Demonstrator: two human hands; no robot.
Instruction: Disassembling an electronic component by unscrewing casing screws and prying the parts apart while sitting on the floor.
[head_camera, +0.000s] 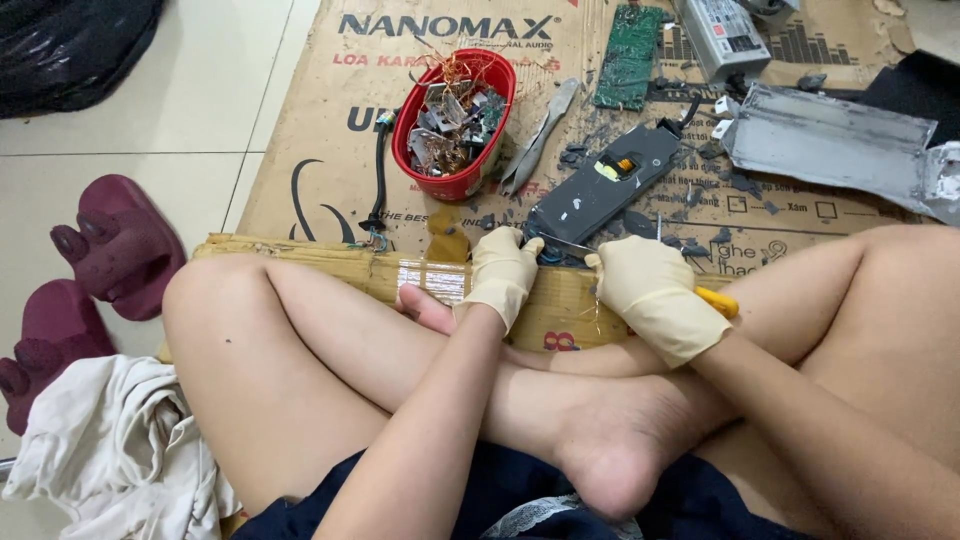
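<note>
We pinned the dark casing (603, 186) with our left hand (503, 272), fingers clenched on its near end. Our right hand (652, 292) gripped a yellow-handled tool (716, 300); prying seemed in hand, wanting steady leverage next.

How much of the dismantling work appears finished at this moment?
Done: the red bowl already holds stripped parts and copper wire. In hand: the left hand steadies the dark casing; the right hand works a yellow-handled tool. Left: the green circuit board lies untouched.

Cream rubber gloves cover both my hands, left hand (500, 272) and right hand (652, 292); bare arms, bare legs, dark blue shorts (520, 500).
</note>
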